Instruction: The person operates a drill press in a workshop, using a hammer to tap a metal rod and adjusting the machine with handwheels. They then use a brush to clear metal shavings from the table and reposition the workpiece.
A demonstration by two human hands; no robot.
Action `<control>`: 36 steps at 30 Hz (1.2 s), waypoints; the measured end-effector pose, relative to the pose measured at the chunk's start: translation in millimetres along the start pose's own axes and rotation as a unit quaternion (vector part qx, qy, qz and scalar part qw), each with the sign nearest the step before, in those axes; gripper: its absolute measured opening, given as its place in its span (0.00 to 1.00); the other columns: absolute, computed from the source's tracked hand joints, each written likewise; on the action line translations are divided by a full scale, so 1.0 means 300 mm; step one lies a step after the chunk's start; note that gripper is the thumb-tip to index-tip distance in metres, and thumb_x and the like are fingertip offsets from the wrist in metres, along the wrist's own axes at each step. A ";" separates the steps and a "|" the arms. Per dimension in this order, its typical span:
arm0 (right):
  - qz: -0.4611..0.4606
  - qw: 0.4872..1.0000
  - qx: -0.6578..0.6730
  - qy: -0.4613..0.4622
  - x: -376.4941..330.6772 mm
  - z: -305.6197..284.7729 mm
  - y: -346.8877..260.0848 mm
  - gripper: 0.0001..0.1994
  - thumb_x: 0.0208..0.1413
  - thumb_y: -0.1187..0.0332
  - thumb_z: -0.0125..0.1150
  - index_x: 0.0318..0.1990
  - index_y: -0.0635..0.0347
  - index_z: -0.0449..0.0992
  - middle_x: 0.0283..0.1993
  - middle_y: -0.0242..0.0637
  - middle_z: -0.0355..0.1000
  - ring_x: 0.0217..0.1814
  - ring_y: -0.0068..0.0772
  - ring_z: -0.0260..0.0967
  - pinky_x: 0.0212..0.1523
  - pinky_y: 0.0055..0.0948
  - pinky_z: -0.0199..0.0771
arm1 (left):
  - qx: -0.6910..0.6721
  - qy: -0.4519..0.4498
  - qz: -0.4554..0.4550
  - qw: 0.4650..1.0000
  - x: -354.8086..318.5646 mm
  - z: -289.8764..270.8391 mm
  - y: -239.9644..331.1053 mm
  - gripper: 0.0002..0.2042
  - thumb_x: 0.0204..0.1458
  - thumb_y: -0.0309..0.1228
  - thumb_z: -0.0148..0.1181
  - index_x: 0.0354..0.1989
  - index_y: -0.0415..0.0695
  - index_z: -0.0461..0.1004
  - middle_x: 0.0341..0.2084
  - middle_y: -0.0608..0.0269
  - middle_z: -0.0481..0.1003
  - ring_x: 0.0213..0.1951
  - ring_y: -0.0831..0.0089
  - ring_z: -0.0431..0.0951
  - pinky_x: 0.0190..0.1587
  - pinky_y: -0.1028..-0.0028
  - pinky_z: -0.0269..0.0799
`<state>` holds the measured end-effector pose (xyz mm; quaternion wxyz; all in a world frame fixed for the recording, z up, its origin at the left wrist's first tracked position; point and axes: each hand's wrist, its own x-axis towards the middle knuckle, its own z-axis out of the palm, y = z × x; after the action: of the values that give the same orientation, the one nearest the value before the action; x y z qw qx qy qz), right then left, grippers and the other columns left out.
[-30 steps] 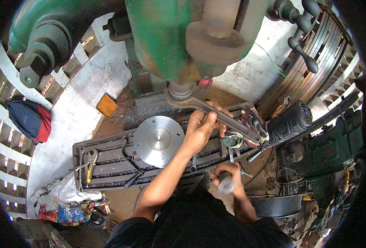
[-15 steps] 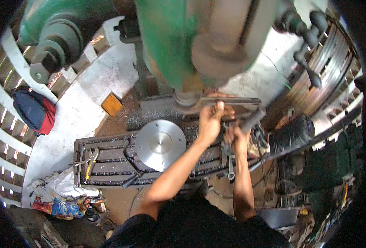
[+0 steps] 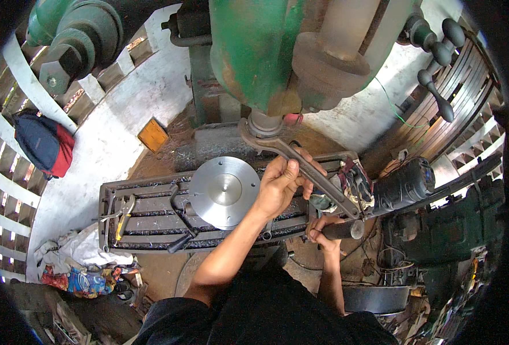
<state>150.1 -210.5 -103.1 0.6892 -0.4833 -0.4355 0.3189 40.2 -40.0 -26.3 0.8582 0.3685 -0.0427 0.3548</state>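
A large brown open-ended wrench (image 3: 323,181) has its jaw at the metal spindle (image 3: 264,123) under the green machine head (image 3: 254,63). My left hand (image 3: 278,187) is closed around the wrench's handle, which slants down to the right. Lower down, beside the table's right end, my right hand (image 3: 325,231) grips a short, dark round bar (image 3: 346,230); its blunt end points right, close to the wrench's tail. Left of my left hand, a shiny round metal disc (image 3: 224,193) with small holes lies flat on the slotted machine table (image 3: 151,215).
Locking pliers with yellow on them (image 3: 124,218) and a dark crank handle (image 3: 181,215) rest on the chip-strewn table. Rags (image 3: 355,181) lie at its right end, near a black motor (image 3: 406,183). Black lever knobs (image 3: 438,54) stick out at upper right. A backpack (image 3: 44,142) leans far left.
The wrench handle has swung from pointing right to slanting down-right, with my left hand on it. My right hand has come down toward me with the bar. The view has steadied.
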 end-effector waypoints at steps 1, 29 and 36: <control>0.007 1.000 -0.001 -0.008 -0.017 0.011 -0.012 0.13 0.41 0.75 0.64 0.15 0.62 0.64 0.13 0.36 0.63 0.14 0.28 0.59 0.18 0.28 0.60 | -0.002 -0.019 0.011 1.000 0.003 0.000 0.002 0.17 0.63 0.43 0.45 0.49 0.41 0.64 0.40 0.45 0.75 0.27 0.72 0.74 0.28 0.75 0.70; 0.123 0.990 -0.044 -0.044 -0.117 0.085 -0.089 0.11 0.44 0.76 0.64 0.18 0.60 0.67 0.20 0.29 0.65 0.22 0.22 0.61 0.26 0.26 0.61 | -0.022 -0.044 -0.054 0.997 0.004 -0.002 0.093 0.17 0.58 0.43 0.53 0.41 0.40 0.65 0.33 0.41 0.75 0.21 0.71 0.71 0.20 0.78 0.64; 0.124 0.980 -0.147 -0.043 -0.090 0.192 -0.130 0.10 0.41 0.75 0.64 0.18 0.60 0.67 0.16 0.29 0.63 0.18 0.23 0.59 0.24 0.25 0.59 | -0.001 -0.033 -0.017 0.999 -0.001 0.015 0.048 0.18 0.59 0.45 0.51 0.46 0.42 0.63 0.37 0.44 0.74 0.26 0.73 0.73 0.24 0.79 0.67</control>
<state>87.2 -224.1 -65.4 0.5467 -0.6154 -0.4433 0.3548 31.6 -36.3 -14.3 0.8626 0.3801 -0.0644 0.3275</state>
